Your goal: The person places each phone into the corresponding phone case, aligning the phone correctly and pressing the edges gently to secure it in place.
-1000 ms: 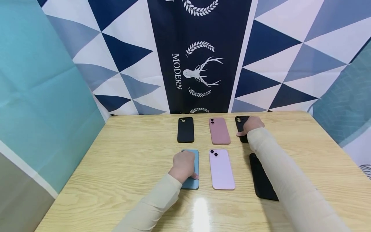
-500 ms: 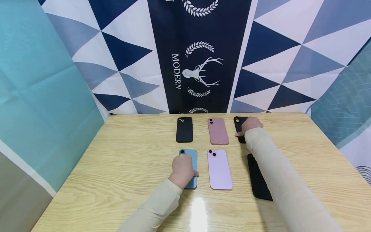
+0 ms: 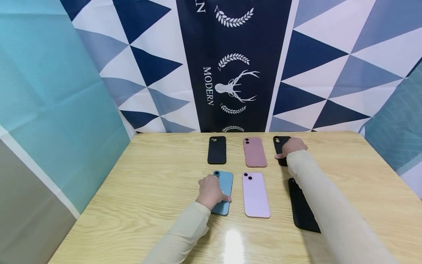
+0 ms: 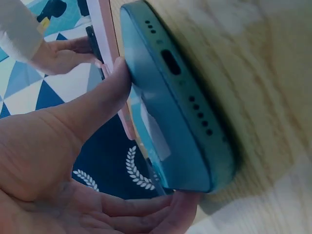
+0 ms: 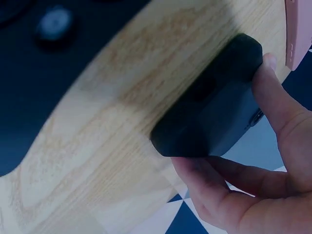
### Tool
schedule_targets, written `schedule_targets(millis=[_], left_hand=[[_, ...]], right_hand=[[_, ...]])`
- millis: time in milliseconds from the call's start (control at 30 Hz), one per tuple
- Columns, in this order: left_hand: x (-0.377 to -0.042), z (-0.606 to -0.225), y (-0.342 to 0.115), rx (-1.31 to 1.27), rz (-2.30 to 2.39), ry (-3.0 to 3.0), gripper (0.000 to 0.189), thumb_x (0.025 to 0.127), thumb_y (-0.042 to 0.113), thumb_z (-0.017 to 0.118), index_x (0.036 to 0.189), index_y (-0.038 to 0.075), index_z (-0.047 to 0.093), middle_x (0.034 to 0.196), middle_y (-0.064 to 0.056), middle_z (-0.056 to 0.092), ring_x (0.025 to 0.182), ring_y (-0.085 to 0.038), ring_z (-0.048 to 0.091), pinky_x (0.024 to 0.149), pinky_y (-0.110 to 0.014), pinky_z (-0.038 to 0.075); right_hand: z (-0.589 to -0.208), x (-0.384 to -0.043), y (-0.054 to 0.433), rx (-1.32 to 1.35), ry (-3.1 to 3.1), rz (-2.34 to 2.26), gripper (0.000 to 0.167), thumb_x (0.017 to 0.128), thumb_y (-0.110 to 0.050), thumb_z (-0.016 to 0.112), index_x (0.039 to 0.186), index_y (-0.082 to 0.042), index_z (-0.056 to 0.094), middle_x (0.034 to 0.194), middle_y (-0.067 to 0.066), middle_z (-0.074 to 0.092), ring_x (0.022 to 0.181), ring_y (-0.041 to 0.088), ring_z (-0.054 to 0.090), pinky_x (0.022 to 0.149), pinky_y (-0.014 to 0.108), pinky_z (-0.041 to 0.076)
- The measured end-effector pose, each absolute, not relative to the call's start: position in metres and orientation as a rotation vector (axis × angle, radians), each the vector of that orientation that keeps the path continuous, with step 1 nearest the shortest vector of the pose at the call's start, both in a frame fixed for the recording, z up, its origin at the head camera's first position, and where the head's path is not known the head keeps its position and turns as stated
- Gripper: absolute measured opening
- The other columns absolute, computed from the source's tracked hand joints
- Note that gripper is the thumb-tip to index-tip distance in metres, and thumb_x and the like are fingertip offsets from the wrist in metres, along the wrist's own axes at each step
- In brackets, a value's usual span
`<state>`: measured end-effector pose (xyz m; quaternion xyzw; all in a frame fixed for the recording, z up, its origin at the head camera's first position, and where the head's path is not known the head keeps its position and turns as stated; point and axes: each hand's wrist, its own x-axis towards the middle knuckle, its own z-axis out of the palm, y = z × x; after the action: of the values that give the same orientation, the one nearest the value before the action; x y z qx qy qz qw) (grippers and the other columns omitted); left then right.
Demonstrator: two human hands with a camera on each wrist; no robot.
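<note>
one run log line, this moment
left hand: grips blue phone | right hand: grips back-right black case | lilac phone: untouched on table

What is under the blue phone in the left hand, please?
Wood-grain tabletop shows around the blue phone; anything directly beneath it is covered and cannot be seen.

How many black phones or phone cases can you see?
3: the far-left black case; the far-right black case, held by the right hand; and the near-right black phone or case, partly hidden by the right sleeve. Others may be hidden.
</note>
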<state>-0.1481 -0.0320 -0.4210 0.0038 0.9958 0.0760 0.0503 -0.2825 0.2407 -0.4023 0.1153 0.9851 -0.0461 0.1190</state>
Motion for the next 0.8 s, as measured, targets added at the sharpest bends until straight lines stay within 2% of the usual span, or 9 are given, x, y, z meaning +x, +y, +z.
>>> schedule_targets(millis=[167, 267, 333, 467, 533, 600, 700, 733, 800], left_hand=[[-0.149, -0.42, -0.032, -0.01, 0.222, 3.003, 0.071, 0.056, 0.056, 0.087, 0.099, 0.003, 0.068, 0.093, -0.01, 0.067, 0.086, -0.023, 0.058, 0.076, -0.034, 0.045], [-0.149, -0.419, -0.035, -0.014, 0.221, 3.006, 0.074, 0.055, 0.057, 0.087, 0.1, 0.002, 0.066, 0.091, -0.01, 0.064, 0.083, -0.021, 0.054, 0.072, -0.032, 0.043], [-0.149, -0.418, -0.038, -0.018, 0.261, 3.018, 0.071, 0.054, 0.057, 0.088, 0.095, 0.002, 0.065, 0.087, -0.009, 0.062, 0.079, -0.02, 0.052, 0.069, -0.031, 0.042], [-0.148, -0.42, -0.044, -0.023, 0.516, 2.985, 0.063, 0.055, 0.046, 0.092, 0.088, 0.002, 0.062, 0.081, -0.008, 0.059, 0.07, -0.018, 0.05, 0.061, -0.028, 0.045], [-0.146, -0.423, -0.049, -0.025, 0.651, 2.953, 0.06, 0.055, 0.039, 0.093, 0.088, 0.0, 0.061, 0.081, -0.009, 0.059, 0.067, -0.018, 0.049, 0.059, -0.029, 0.047], [-0.146, -0.423, -0.056, -0.035, 0.755, 2.923, 0.056, 0.057, 0.03, 0.094, 0.088, -0.003, 0.062, 0.083, -0.011, 0.059, 0.067, -0.02, 0.05, 0.06, -0.031, 0.049], [-0.148, -0.42, -0.068, -0.082, 0.886, 2.9, 0.046, 0.061, 0.019, 0.092, 0.087, -0.004, 0.062, 0.082, -0.012, 0.06, 0.068, -0.021, 0.05, 0.061, -0.032, 0.048], [-0.15, -0.418, -0.072, -0.103, 0.941, 2.883, 0.042, 0.063, 0.016, 0.09, 0.086, -0.004, 0.062, 0.08, -0.012, 0.059, 0.068, -0.021, 0.051, 0.06, -0.031, 0.047], [-0.153, -0.414, -0.08, -0.128, 1.048, 2.843, 0.035, 0.067, 0.01, 0.087, 0.085, -0.004, 0.06, 0.075, -0.01, 0.056, 0.067, -0.02, 0.049, 0.057, -0.029, 0.045]], right_hand=[[-0.402, -0.275, 0.245, 0.315, 2.916, -0.157, 0.087, 0.078, -0.053, 0.073, 0.12, 0.02, 0.052, 0.121, 0.035, 0.057, 0.108, 0.042, 0.059, 0.089, 0.045, 0.052], [-0.407, -0.277, 0.251, 0.336, 2.942, -0.272, 0.093, 0.073, -0.053, 0.078, 0.122, 0.021, 0.05, 0.122, 0.038, 0.054, 0.11, 0.047, 0.054, 0.092, 0.049, 0.048], [-0.413, -0.278, 0.257, 0.381, 2.935, -0.407, 0.098, 0.07, -0.053, 0.08, 0.125, 0.02, 0.047, 0.123, 0.039, 0.051, 0.11, 0.047, 0.052, 0.093, 0.05, 0.047], [-0.425, -0.271, 0.277, 0.525, 2.881, -0.722, 0.099, 0.066, -0.049, 0.084, 0.126, 0.02, 0.044, 0.122, 0.038, 0.05, 0.105, 0.043, 0.052, 0.091, 0.048, 0.05], [-0.429, -0.265, 0.285, 0.574, 2.852, -0.841, 0.09, 0.067, -0.044, 0.084, 0.118, 0.021, 0.048, 0.11, 0.036, 0.055, 0.097, 0.039, 0.055, 0.084, 0.044, 0.052], [-0.431, -0.261, 0.291, 0.598, 2.83, -0.919, 0.073, 0.07, -0.038, 0.083, 0.103, 0.02, 0.054, 0.088, 0.028, 0.061, 0.083, 0.033, 0.056, 0.073, 0.038, 0.052], [-0.428, -0.257, 0.296, 0.627, 2.774, -1.011, 0.048, 0.075, -0.032, 0.08, 0.081, 0.009, 0.057, 0.057, 0.008, 0.055, 0.061, 0.02, 0.053, 0.058, 0.027, 0.045], [-0.426, -0.257, 0.297, 0.637, 2.758, -1.029, 0.043, 0.077, -0.031, 0.079, 0.077, 0.005, 0.057, 0.051, 0.002, 0.051, 0.056, 0.016, 0.052, 0.055, 0.025, 0.042], [-0.419, -0.256, 0.299, 0.664, 2.714, -1.11, 0.04, 0.08, -0.028, 0.077, 0.081, 0.006, 0.058, 0.049, -0.002, 0.051, 0.051, 0.01, 0.051, 0.053, 0.022, 0.041]])
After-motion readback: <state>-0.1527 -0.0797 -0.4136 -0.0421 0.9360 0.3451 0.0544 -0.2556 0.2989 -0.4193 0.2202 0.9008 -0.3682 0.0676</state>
